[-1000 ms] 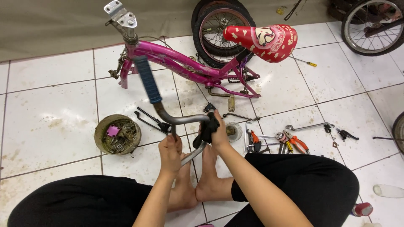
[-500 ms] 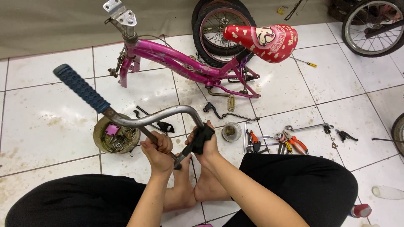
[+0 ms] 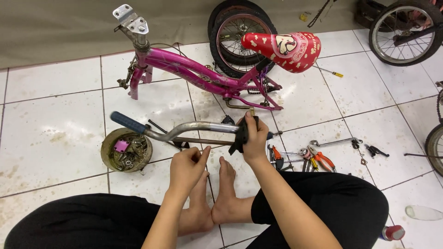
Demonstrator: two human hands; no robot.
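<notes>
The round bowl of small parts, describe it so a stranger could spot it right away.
Find the pink bike frame lying on the tiled floor. Below its front end, just under the blue grip of the handlebar, sits the bowl. It is round, full of nuts and bolts, with one pink piece.

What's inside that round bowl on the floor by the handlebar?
The bowl holds a heap of small metal parts, seemingly nuts and bolts, with a pink square piece on top. Whatever lies beneath the heap is covered. The handlebar's blue grip hangs just above its rim.

Bike frame (image 3: 194, 69) magenta. Saddle (image 3: 284, 48) red, cream spots. Handlebar (image 3: 184, 129) silver; grip (image 3: 128, 122) at 9 o'clock blue. Pliers (image 3: 323, 159) orange-handled. Trousers (image 3: 332, 203) black.
</notes>
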